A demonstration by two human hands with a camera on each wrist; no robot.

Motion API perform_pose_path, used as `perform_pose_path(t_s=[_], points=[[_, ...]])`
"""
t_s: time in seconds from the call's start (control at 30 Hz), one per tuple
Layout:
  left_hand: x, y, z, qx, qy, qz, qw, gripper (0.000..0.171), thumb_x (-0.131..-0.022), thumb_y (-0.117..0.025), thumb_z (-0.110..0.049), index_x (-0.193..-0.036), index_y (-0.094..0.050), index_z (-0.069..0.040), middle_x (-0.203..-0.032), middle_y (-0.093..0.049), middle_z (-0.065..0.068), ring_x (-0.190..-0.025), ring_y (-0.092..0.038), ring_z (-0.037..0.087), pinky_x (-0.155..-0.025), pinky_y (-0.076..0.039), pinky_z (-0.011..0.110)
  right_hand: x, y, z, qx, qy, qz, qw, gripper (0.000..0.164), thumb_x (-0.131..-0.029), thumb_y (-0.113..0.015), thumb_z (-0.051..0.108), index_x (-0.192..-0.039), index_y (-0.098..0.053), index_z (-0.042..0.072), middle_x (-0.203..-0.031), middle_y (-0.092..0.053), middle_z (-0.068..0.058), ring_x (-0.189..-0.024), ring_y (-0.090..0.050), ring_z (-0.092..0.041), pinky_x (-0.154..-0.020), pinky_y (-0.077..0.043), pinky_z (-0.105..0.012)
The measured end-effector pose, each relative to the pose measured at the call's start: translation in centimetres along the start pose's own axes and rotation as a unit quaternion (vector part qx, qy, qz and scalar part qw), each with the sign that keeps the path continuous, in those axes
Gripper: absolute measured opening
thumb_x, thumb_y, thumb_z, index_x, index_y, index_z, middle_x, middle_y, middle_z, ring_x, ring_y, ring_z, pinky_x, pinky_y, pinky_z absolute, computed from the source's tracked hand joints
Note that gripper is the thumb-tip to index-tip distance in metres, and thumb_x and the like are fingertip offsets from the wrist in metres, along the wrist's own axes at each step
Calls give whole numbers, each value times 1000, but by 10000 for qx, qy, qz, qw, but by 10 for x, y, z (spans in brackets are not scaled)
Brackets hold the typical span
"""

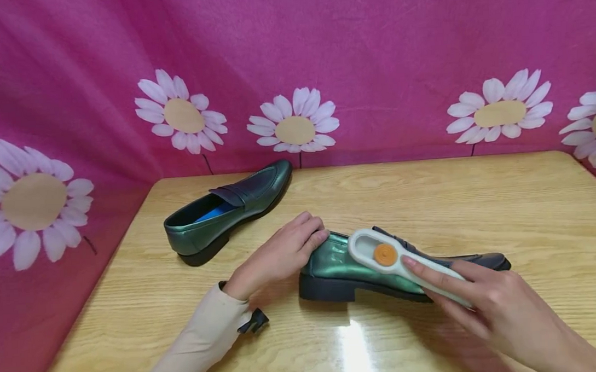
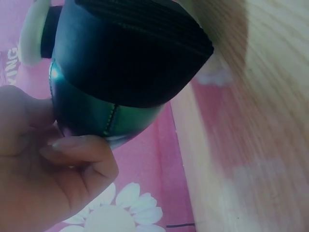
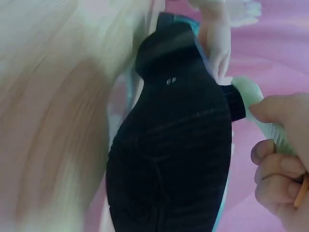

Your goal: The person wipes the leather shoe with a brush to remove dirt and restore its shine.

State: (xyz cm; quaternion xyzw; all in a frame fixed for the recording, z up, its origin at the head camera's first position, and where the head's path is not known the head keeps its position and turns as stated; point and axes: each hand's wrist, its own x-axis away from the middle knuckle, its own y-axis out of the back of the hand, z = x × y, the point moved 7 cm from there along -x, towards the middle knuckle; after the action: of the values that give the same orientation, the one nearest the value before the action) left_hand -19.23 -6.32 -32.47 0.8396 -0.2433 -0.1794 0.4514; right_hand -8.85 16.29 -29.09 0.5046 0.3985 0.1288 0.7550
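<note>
Left hand (image 1: pixel 283 252) pinches only the heel end of the shoe (image 1: pixel 347 273), raised at 4 o'clock from the other shoe (image 1: pixel 230 210), toe at 3, so hard strokes from the right hand (image 1: pixel 509 304) gripping the brush (image 1: pixel 385 254) could twist it loose onto the bench (image 1: pixel 402 199).

Upper limbs of a person. The pale-sleeved left forearm (image 1: pixel 199 332) rises obliquely from the lower edge to the bare left wrist (image 1: pixel 239 284); the left hand (image 1: pixel 285 252) lies back uppermost, its fingers (image 2: pixel 96 157) bent in a pinching grip. The right hand (image 1: pixel 509 304) enters from the lower right, its wrist (image 1: pixel 574 343) bare: one digit (image 1: pixel 441 278) lies extended, while other fingers (image 3: pixel 277 166) curl in a grip.
</note>
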Motion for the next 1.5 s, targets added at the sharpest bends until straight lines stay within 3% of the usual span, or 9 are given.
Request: perform_pose_path(t_s=[0.2,0.4,0.5,0.63,0.73,1.0,1.2,1.37,1.5], points=[[-3,1,-1,-134,31,167,9998,20,-105,-40,-26,-99,-54,-13,-90,-44,1,-80,-44,15,-69,-40,30,14,-11,1,-105,-113,567,9983,56,-87,-71,40,-139,-52,32,-83,-46,21,-66,-37,10,-53,-35,-11],[-4,-3,-1,-179,117,271,9994,21,-106,-38,-26,-98,-52,-13,-90,-45,0,-80,-45,15,-69,-40,29,21,-12,-9,356,-934,598,9932,80,-72,-84,24,-142,-47,38,-80,-38,18,-62,-33,9,-51,-35,-16],[-2,-3,-7,-389,39,364,9986,21,-105,-38,-25,-95,-51,-13,-87,-44,1,-76,-44,15,-65,-39,28,19,-14,-3,193,-589,469,9970,69,-79,-79,30,-141,-49,34,-79,-40,18,-61,-33,9,-50,-33,-13],[2,-2,-15,-609,-45,452,9971,21,-105,-39,-25,-92,-49,-12,-86,-43,2,-74,-43,16,-62,-38,28,13,-16,10,-99,90,317,9994,47,-96,-51,49,-139,-53,29,-78,-42,19,-62,-32,11,-52,-29,-8],[3,-3,-14,-529,49,462,9975,20,-105,-39,-26,-94,-49,-13,-87,-43,2,-75,-43,16,-63,-38,28,9,-13,10,33,-94,102,9999,51,-96,-37,56,-138,-54,31,-78,-41,18,-62,-33,10,-51,-31,-9],[0,-4,-8,-400,91,476,9980,21,-106,-37,-27,-95,-50,-13,-87,-44,2,-78,-44,16,-66,-39,29,10,-22,14,-262,115,422,9987,49,-96,-48,51,-140,-52,29,-77,-40,20,-61,-32,11,-52,-28,-8],[-2,-6,-6,-392,151,540,9977,21,-106,-37,-27,-96,-49,-13,-88,-45,2,-79,-45,16,-68,-39,29,13,-13,2,182,-711,66,9973,49,-96,-44,54,-140,-50,34,-76,-38,17,-59,-30,8,-50,-31,-15],[-3,-5,-4,-307,173,485,9982,21,-105,-38,-27,-94,-49,-13,-87,-45,2,-79,-45,16,-68,-39,29,12,-22,12,-83,-166,230,9996,53,-96,-37,57,-140,-51,31,-77,-40,19,-61,-30,11,-51,-29,-9],[-3,-5,-1,-173,257,444,9985,20,-105,-39,-28,-96,-50,-14,-88,-45,2,-80,-45,16,-70,-40,30,10,-15,11,63,-165,-484,9987,52,-98,-35,56,-134,-59,27,-76,-43,17,-60,-31,7,-51,-28,-9]])
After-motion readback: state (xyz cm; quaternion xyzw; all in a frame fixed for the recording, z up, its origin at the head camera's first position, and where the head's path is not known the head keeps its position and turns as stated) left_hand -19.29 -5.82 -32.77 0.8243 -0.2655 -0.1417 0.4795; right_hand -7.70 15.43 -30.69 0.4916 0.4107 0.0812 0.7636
